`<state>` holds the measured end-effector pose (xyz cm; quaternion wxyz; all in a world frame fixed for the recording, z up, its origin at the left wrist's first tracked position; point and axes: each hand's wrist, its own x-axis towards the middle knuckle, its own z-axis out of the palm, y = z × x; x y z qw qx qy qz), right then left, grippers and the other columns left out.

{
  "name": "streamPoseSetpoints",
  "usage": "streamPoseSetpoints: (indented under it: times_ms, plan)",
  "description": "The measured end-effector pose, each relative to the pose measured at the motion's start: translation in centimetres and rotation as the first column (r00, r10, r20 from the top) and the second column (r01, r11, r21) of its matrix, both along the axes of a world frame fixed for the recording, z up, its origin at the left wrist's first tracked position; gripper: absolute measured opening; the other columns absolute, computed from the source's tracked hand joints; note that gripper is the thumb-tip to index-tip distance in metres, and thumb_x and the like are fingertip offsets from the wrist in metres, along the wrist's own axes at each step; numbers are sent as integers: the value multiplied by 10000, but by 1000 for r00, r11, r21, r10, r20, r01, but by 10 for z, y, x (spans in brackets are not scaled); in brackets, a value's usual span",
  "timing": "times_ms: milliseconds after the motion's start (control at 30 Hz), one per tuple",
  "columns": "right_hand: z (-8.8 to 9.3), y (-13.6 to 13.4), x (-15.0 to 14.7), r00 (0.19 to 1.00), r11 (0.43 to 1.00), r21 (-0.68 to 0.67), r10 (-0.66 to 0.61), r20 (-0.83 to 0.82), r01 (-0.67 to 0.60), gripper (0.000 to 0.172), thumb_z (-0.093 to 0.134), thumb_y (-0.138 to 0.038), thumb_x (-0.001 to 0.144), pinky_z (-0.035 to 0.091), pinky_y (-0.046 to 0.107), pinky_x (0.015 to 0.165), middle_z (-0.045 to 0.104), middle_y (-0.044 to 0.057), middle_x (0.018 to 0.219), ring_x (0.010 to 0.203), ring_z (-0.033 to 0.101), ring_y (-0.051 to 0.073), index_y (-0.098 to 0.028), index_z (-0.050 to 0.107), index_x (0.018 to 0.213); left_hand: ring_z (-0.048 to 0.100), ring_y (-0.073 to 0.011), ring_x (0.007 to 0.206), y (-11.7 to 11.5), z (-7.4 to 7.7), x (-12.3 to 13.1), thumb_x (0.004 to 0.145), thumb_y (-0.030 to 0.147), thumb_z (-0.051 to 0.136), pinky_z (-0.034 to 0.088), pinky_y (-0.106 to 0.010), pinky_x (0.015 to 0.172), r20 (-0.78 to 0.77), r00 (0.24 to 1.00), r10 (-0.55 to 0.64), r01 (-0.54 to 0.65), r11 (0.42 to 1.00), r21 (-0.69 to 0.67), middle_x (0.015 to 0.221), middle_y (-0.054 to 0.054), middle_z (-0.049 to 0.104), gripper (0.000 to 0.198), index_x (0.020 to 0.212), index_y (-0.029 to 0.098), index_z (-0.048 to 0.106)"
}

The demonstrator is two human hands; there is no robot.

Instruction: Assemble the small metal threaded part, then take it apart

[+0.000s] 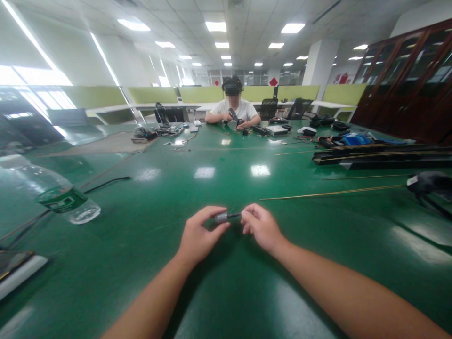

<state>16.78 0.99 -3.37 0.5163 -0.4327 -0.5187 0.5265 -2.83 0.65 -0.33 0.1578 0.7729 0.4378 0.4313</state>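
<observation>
A small grey cylinder [221, 217] with a thin dark shaft [234, 215] is held level above the green table [212, 292], near the middle of the view. My left hand [202, 234] grips the cylinder between thumb and fingers. At the shaft's right end, my right hand [262, 227] pinches with thumb and index finger, and its other fingers are curled. The right fingertips hide the far end of the shaft.
A clear bottle [84, 207] lies at the left by a black cable [108, 183]. Thin golden rods [332, 192] and black rails [388, 162] lie at the right. Across the table sits a person [247, 110] holding a dark tool.
</observation>
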Motion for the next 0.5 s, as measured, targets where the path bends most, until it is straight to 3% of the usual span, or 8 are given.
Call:
streamPoseSetpoints:
  times_ms: [167,300,500]
  plan:
    - [1,1,1,996,1000,-16,-28,-91,26,343,581,-494,872,399,213,461,584,-26,617,463,551,102,-170,555,762,662,-206,942,-1,3,1,795,325,739,497,-342,907,16,999,33,-33,998,-49,1018,-37,722,265,1037,222,707]
    - [3,2,1,972,992,-103,-92,-218,71,472,508,-607,880,348,216,371,470,-61,453,349,447,99,-197,479,648,658,-217,910,1,6,0,785,427,732,484,-347,886,35,990,133,-127,982,-136,1019,-49,720,350,1057,209,701]
    - [4,1,0,985,992,-118,31,-169,-52,526,543,-616,861,294,212,337,378,-78,372,292,386,86,-215,390,556,653,-203,855,15,-8,-2,830,541,624,478,-314,809,298,906,301,-173,905,-388,966,-63,705,568,1249,157,611]
